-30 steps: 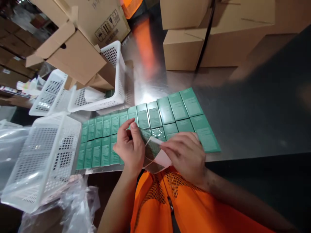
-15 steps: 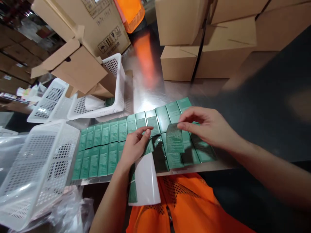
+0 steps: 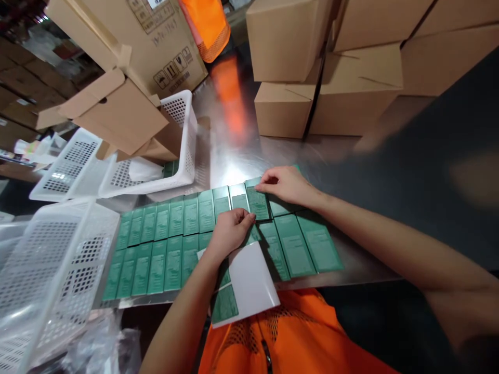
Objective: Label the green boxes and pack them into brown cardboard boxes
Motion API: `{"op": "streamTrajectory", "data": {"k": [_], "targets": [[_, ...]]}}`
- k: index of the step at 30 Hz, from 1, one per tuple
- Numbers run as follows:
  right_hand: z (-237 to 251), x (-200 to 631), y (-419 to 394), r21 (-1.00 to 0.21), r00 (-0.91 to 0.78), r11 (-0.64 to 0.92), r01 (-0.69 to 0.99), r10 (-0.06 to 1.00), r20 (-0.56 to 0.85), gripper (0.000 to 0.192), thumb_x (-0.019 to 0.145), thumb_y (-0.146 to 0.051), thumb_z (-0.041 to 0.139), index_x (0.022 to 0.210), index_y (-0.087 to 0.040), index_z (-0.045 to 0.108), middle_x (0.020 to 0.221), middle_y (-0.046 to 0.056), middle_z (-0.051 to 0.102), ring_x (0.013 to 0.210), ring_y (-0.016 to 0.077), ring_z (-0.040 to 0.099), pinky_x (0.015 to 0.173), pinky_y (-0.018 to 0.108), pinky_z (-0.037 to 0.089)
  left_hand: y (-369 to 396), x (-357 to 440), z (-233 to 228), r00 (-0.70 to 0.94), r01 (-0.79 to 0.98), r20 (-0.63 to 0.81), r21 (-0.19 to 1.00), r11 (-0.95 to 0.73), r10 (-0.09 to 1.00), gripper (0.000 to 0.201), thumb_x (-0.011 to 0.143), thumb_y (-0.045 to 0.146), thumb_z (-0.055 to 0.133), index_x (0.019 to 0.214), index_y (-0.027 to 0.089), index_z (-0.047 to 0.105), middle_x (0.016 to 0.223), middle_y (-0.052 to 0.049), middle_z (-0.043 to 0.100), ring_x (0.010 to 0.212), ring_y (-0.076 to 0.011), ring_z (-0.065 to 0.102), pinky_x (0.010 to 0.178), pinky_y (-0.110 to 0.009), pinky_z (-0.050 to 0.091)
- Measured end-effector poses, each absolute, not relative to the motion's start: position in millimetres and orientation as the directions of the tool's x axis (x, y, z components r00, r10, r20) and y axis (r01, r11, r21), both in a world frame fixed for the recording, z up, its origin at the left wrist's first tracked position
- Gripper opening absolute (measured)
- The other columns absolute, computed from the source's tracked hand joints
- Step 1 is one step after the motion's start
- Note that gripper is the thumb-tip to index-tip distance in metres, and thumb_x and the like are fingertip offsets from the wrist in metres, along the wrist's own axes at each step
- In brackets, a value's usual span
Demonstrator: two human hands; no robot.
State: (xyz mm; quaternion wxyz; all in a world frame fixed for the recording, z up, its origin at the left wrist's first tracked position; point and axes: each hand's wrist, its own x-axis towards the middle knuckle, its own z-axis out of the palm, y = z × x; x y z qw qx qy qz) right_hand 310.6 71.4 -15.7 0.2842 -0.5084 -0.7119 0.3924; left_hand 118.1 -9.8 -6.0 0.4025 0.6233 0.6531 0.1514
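Fingertips of my right hand [image 3: 286, 185] press flat on a green label [image 3: 257, 203] in the far row of green boxes [image 3: 183, 215], the hand spread open and gripping nothing; my palm covers the boxes further right in that row, so I cannot count them. My left hand [image 3: 230, 232] is curled at the top edge of a white backing sheet [image 3: 253, 280], pinching it against the near row; the fingers hide exactly where sheet and boxes meet. One more green label [image 3: 224, 305] sits on the sheet's lower left corner, its print too small to read. The sheet hangs over the steel table [image 3: 241, 156] edge above my orange vest [image 3: 296, 337]. The boxes lie flat in two touching rows. White perforated baskets [image 3: 62, 259] stand to the left, cut off by the frame, cardboard cartons [image 3: 323, 78] beyond.
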Motion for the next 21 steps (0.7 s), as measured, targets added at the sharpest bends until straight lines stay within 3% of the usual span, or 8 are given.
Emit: {"op": "streamTrajectory", "data": {"k": [7,13,19,21], "targets": [[-27.8,305.4,76.7,-0.706,-0.299,0.205,0.678,0.954,-0.010,0.018,0.081,-0.038,0.077,0.074,-0.022,0.076,0.079,0.002,0.074,0.070,0.0179,0.063,0.060,0.029,0.036,0.4,126.5,-8.1,0.070,0.769,-0.406,0.604,0.210,0.911,0.031,0.086,0.036,0.055,0.059,0.019,0.059,0.049,0.004,0.044,0.050,-0.0134,0.039,0.053,-0.027,0.025],[-31.1,304.4,77.5,-0.685,-0.305,0.215,0.696,0.952,-0.011,0.016,0.082,-0.038,0.077,0.076,-0.023,0.077,0.080,0.001,0.074,0.070,0.0169,0.062,0.060,0.029,0.035,2.0,129.4,-6.7,0.060,0.818,-0.442,0.535,0.209,0.895,0.032,0.088,0.035,0.054,0.060,0.019,0.058,0.049,0.005,0.044,0.050,-0.0133,0.041,0.053,-0.027,0.026],[-35.5,303.0,70.7,-0.639,-0.316,0.280,0.716,0.947,0.061,0.017,0.082,-0.036,0.079,0.075,-0.021,0.075,0.084,0.003,0.068,0.075,0.0181,0.061,0.066,0.030,0.040,10.0,136.1,-0.8,0.069,0.893,-0.463,0.424,0.153,0.883,0.028,0.087,0.033,0.055,0.066,0.019,0.066,0.056,-0.001,0.054,0.057,-0.0174,0.047,0.058,-0.030,0.027],[-35.8,303.3,66.9,-0.630,-0.289,0.287,0.721,0.952,0.102,0.020,0.079,-0.037,0.081,0.090,-0.021,0.076,0.096,0.005,0.065,0.077,0.0190,0.062,0.070,0.031,0.044,13.2,137.4,2.4,0.087,0.912,-0.474,0.392,0.121,0.876,0.027,0.086,0.031,0.056,0.065,0.018,0.068,0.059,-0.004,0.058,0.060,-0.0194,0.049,0.059,-0.031,0.027]]}}
